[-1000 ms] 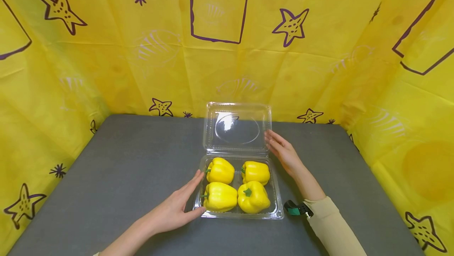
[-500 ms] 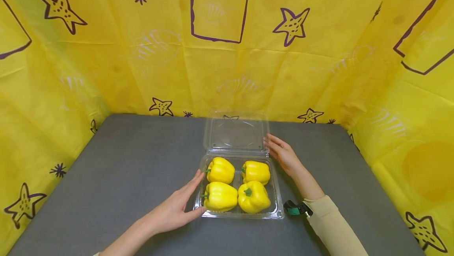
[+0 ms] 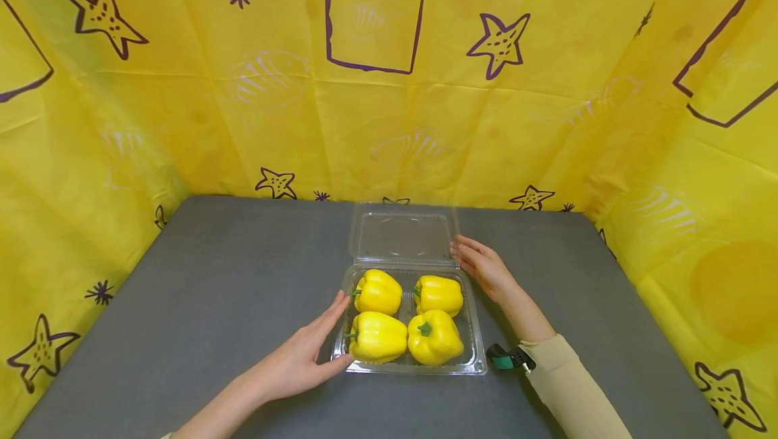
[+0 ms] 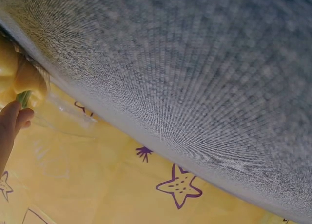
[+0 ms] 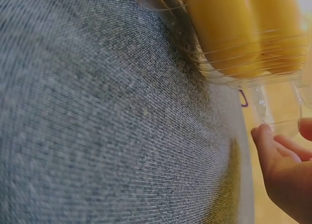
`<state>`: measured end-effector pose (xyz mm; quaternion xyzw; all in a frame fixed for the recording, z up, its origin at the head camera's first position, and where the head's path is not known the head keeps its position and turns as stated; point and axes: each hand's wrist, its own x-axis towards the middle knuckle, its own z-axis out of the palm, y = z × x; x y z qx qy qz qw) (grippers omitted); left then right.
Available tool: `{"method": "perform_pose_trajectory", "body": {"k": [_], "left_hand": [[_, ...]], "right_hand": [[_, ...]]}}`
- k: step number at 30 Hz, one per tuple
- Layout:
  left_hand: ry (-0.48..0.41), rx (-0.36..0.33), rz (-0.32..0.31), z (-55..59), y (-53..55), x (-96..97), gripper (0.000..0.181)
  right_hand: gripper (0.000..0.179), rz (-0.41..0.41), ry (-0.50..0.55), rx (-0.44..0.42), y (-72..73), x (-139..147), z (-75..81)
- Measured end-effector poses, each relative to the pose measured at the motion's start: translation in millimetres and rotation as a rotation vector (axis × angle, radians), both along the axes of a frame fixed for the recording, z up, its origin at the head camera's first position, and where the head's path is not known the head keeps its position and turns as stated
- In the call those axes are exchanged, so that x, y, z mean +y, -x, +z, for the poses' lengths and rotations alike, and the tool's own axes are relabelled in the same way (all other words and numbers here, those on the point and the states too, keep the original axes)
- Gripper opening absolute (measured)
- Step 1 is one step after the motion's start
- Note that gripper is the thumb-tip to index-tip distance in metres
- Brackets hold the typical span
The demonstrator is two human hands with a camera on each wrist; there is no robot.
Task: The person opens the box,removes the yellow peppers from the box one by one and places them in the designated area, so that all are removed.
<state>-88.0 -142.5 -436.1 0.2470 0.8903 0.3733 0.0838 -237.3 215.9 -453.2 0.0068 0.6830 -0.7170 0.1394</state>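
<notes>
A clear plastic clamshell box (image 3: 419, 369) stands at the middle of the table, its transparent lid (image 3: 404, 236) swung back behind it. Several yellow bell peppers (image 3: 378, 338) with green stems sit inside, in two rows. My left hand (image 3: 304, 354) lies along the box's left side with straight fingers, the thumb near the front left corner. At the lid's right edge, close to the hinge, the fingertips of my right hand (image 3: 486, 269) touch the plastic. In the right wrist view, loosely bent fingers (image 5: 267, 141) meet the lid, with the thumb apart from them.
A grey cloth covers the table (image 3: 213, 304). Yellow curtains (image 3: 389, 121) with purple starfish drawings hang behind it and along both sides. A dark band with a green patch (image 3: 503, 359) is on my right wrist, by the box's front right corner.
The lid has tilted further back, away from me, and lies lower now. My right hand has come down slightly with it. The left hand and the peppers have stayed put.
</notes>
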Motion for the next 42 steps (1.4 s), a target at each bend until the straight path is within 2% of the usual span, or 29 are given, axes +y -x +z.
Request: {"method": "perform_pose_trajectory", "body": {"k": [8, 20, 35, 42], "left_hand": [[-0.004, -0.024, 0.003, -0.1, 0.9, 1.1, 0.087], [0.004, -0.026, -0.001, 0.8, 1.3, 1.8, 0.085], [0.081, 0.030, 0.000, 3.2, 1.8, -0.3, 0.085], [0.107, 0.068, 0.006, 4.9, 2.4, -1.5, 0.085]], "right_hand": [[0.048, -0.026, -0.019, -0.046, -1.8, 1.7, -2.1], [0.051, -0.012, -0.018, -0.051, -2.9, 6.4, -6.0], [0.051, -0.059, 0.080, -0.098, -17.8, 18.0, 2.5], [0.051, -0.130, 0.145, -0.081, -29.4, 19.7, 12.9]]}}
